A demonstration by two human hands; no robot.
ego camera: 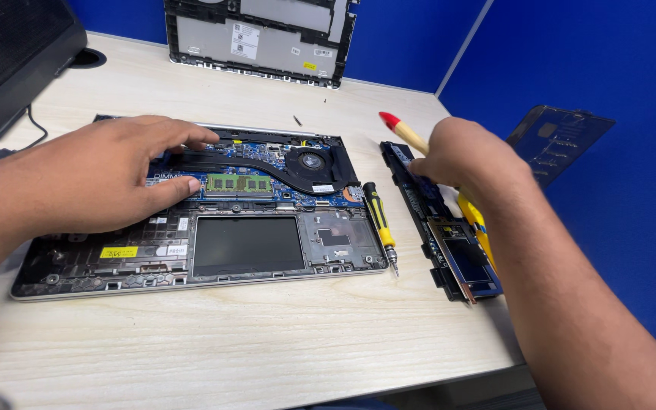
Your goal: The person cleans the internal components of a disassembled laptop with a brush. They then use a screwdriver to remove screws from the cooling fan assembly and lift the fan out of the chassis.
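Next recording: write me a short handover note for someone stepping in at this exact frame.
Left hand: flat on the opened laptop base, fingertips at the green memory module.
Right hand: closed on a red-tipped brush handle above the long removed part to the right.
Yellow-black screwdriver lies between base and that part.
Done: bottom cover off, leaning at the desk's back edge.
Left: fan, heat pipe and memory module are in place.
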